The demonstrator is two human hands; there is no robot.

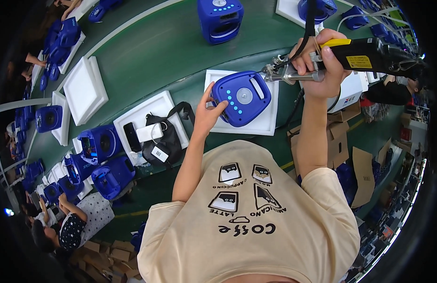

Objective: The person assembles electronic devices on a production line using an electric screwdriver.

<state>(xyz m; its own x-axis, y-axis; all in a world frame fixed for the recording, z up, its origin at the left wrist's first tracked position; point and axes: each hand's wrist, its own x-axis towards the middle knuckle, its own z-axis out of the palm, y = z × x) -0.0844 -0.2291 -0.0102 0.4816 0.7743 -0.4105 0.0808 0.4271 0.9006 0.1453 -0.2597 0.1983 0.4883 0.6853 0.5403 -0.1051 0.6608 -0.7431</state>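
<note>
A blue portable speaker (242, 113) with a carry handle, a row of light-blue buttons and a round pale disc on its face rests on a white foam tray (264, 126) before me. My left hand (209, 113) grips its left side, thumb on the button face and fingers along the edge. Right of the speaker, my right hand (322, 70) is closed round a black and yellow power tool (360, 54) with a metal clamp and rod. The metal end points left, close to the speaker's handle side; whether they touch I cannot tell.
Left of my arm, a foam tray (119, 125) holds a black bag (162, 146), phone and white power bank. Another blue speaker (220, 21) stands farther back on the green bench (147, 52). Open blue housings (99, 144) sit at left, near co-workers. Cardboard boxes (338, 141) stand at right.
</note>
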